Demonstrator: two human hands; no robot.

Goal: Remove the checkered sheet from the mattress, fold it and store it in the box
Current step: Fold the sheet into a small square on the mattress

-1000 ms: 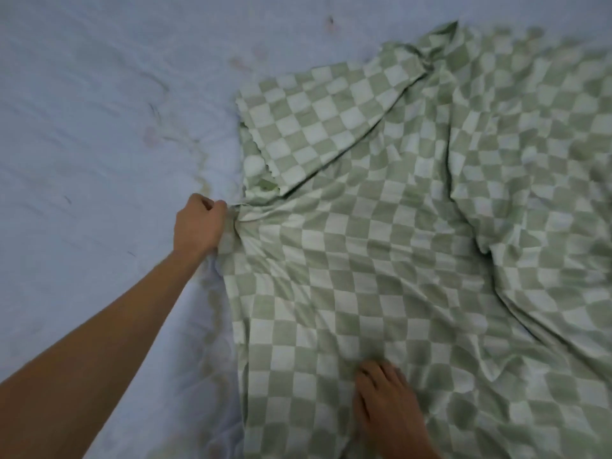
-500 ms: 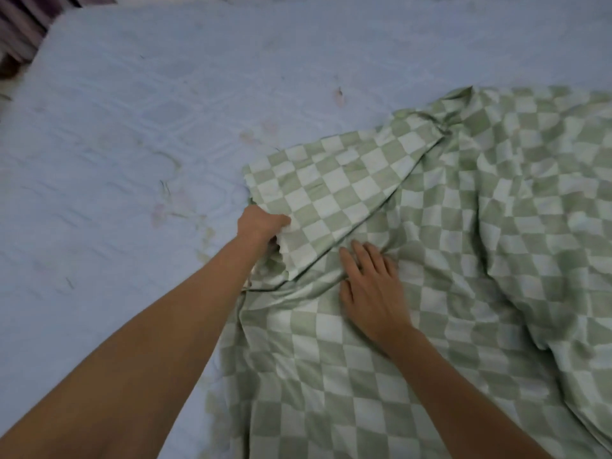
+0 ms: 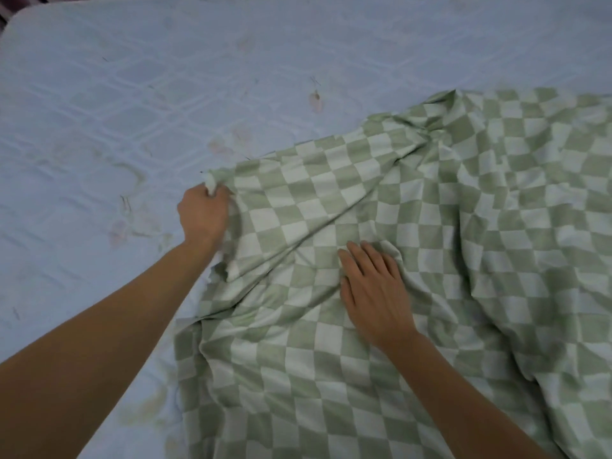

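Your left hand [image 3: 205,215]: fist curled tight round the sheet's corner [image 3: 212,184], a small tuft of cloth poking out above the knuckles. Firm grip, arm stretched out over the bed.

Your right hand [image 3: 374,286]: palm down, fingers straight and close together, laid flat on the cloth just right of the left fist. It holds nothing and only presses the fabric against the bed.

The checkered sheet [image 3: 463,243], in green and pale squares, lies rumpled over the right and near part of the mattress [image 3: 132,94]. A flap runs from the gripped corner up and to the right, doubled over the layer beneath. There are deep creases between your two hands and a bunched ridge toward the far right. The left and far parts of the mattress show bare: pale blue, quilted, with stains [image 3: 314,101]. The box is not in view.

Handling, as a judgement:
- It looks thin, soft and light, with no stiffness. It will sag and drag wherever you are not holding it.
- It should not slip from a fist, but it will slide across the quilted surface unless pinned, so the flat right hand is useful as an anchor.
- It is not fragile. The risk is tangling and crooked edges, not damage.
- The best holds are corners and the hem. You have one corner, so find the matching one along the same edge before lifting.
- The squares give a ready guide for lining the fold up straight.

The fold looks barely begun, and most of the sheet is loose.
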